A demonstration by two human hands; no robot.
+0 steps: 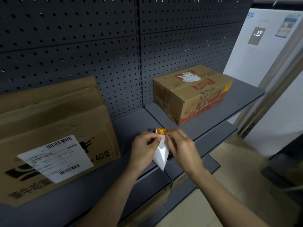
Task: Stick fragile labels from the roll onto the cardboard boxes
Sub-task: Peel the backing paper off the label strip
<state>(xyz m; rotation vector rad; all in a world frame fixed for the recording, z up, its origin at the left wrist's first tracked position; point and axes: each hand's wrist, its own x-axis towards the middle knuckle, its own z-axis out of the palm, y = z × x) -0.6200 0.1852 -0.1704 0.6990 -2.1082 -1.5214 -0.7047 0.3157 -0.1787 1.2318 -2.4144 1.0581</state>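
— Where is the label strip?

— In front of the shelf, held between both hands. It is a smooth, glossy white backing that hangs down in a narrowing, slightly curled tongue. At its top sits a sticker, red and yellow, small and rectangular.

— How are the hands holding it?

— The left hand has its fingers curled in, and thumb and forefinger pinch the upper left edge of the strip. The right hand comes in from the other side, fingers bent, pinching at the sticker's right edge. Whether the sticker is lifted from the backing I cannot tell.

— And the boxes?

— Two, both of brown corrugated card. The large box stands at the left, its face creased and scuffed, with black print and a flat white shipping label bearing barcodes. The small box lies further back at the right, well apart from the hands. It is dented and taped, printed in red, with a torn white paper patch on top and a small yellow-and-red sticker at its far right corner.

— What is behind them?

— A dark grey pegboard of matt metal, pierced with regular rows of holes. The shelf is the same grey, flat and smooth
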